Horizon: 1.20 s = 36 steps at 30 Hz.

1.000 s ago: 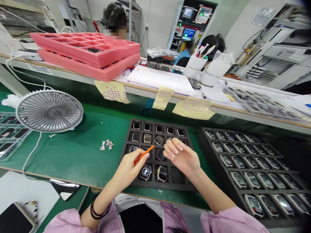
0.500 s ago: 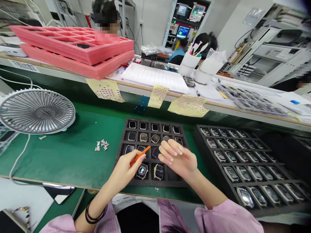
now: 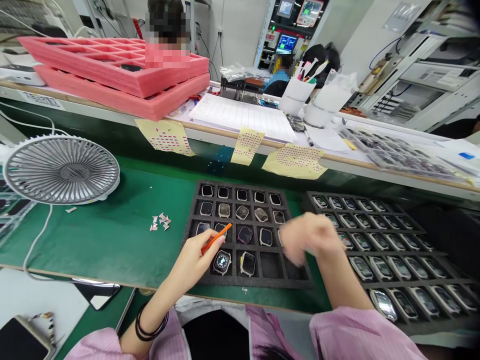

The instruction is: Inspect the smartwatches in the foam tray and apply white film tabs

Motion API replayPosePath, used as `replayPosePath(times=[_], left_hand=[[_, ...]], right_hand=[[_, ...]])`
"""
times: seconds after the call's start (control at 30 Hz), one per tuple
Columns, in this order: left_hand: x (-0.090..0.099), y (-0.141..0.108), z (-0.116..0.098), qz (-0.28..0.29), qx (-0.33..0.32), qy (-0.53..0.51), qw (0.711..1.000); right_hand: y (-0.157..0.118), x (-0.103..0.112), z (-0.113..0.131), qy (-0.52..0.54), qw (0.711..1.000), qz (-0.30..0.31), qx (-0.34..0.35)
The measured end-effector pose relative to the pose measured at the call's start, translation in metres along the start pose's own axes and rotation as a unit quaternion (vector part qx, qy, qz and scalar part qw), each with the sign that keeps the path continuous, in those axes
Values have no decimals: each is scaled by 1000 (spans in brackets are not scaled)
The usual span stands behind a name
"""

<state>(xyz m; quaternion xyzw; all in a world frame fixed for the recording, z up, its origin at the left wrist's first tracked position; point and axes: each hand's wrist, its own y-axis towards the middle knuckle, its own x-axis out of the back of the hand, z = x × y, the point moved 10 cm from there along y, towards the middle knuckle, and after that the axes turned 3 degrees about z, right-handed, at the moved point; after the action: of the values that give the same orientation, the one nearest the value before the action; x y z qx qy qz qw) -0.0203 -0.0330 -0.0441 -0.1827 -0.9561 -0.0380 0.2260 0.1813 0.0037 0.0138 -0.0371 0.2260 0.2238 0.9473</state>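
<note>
My left hand (image 3: 200, 255) is closed on a slim orange tool (image 3: 216, 239), whose tip points up and to the right. It hovers over the left side of a black foam tray (image 3: 245, 284) with square smartwatches in its compartments. Close by the hand, one watch (image 3: 222, 262) has a lit dial; a dark-faced watch (image 3: 248, 263) sits to its right. My right hand (image 3: 311, 237) is smeared by motion above the tray's right edge, so its fingers cannot be made out. A purple-rimmed watch (image 3: 245, 235) lies between the two hands.
A second black foam tray (image 3: 347, 300) full of watches stands at the right. Small pinkish-white pieces (image 3: 160, 221) lie on the green mat (image 3: 112, 240). At left is a fan (image 3: 63, 170). Pink foam trays (image 3: 150, 102) and papers (image 3: 243, 117) rest on the shelf; people sit beyond.
My right hand has swung to the right, off the middle of the tray, uncovering watches there. My left hand keeps its grip on the orange tool. The view has shifted slightly.
</note>
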Motion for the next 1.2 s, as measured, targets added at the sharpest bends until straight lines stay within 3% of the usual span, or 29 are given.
replayPosePath(times=[0.1, 0.17, 0.23, 0.3, 0.37, 0.47, 0.6, 0.77, 0.9, 1.07, 1.17, 1.2], left_hand=[[-2, 0, 1, 3, -3, 1, 1000], [-2, 1, 1, 2, -4, 1, 1000], [0, 1, 1, -4, -4, 2, 1000], [1, 0, 2, -8, -2, 4, 1000], [0, 0, 3, -4, 3, 5, 1000], [-1, -1, 6, 2, 7, 2, 1000], [-3, 0, 6, 4, 5, -6, 1000], [-4, 2, 5, 5, 8, -15, 1000], [-1, -3, -2, 22, -4, -107, 994], [4, -8, -17, 44, -22, -209, 977], [-8, -1, -21, 65, -19, -186, 980], [-15, 3, -21, 70, -18, -179, 981]], right_hand=[[-1, 8, -7, -52, 999, -7, 8], [-1, 16, -11, -157, 987, -22, 23], [1, 30, -12, -343, 937, -58, 42], [7, 45, -15, -515, 851, -96, 46], [16, 59, -23, -618, 775, -126, 33], [26, 78, -42, -672, 726, -148, 7], [30, 88, -60, -702, 696, -149, -9], [30, 100, -70, -686, 714, -137, -29], [28, 108, -72, -657, 739, -143, -27], [23, 94, -66, -612, 776, -152, 0], [19, 64, -58, -534, 832, -148, 11], [17, 52, -60, -424, 895, -141, 8]])
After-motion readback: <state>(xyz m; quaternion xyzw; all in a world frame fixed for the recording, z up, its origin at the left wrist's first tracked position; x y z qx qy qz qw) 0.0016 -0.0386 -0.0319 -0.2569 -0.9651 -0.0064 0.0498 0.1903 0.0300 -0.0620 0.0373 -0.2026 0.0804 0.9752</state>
